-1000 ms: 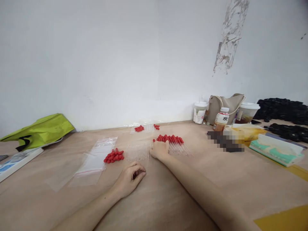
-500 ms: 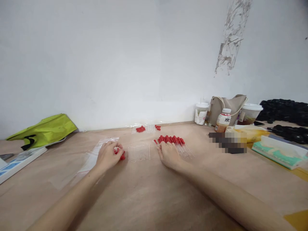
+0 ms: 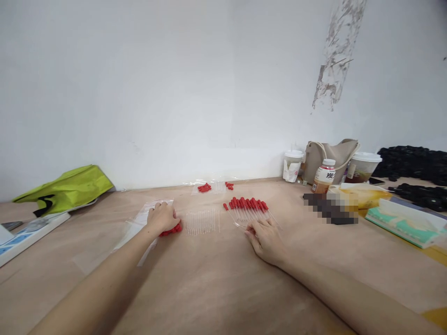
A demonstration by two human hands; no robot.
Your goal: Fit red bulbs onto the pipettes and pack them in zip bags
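The left hand (image 3: 161, 217) hides most of the red caps (image 3: 172, 229).

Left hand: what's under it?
The left hand covers a pile of red caps; only a few show at its edge. Whether it grips any is hidden.
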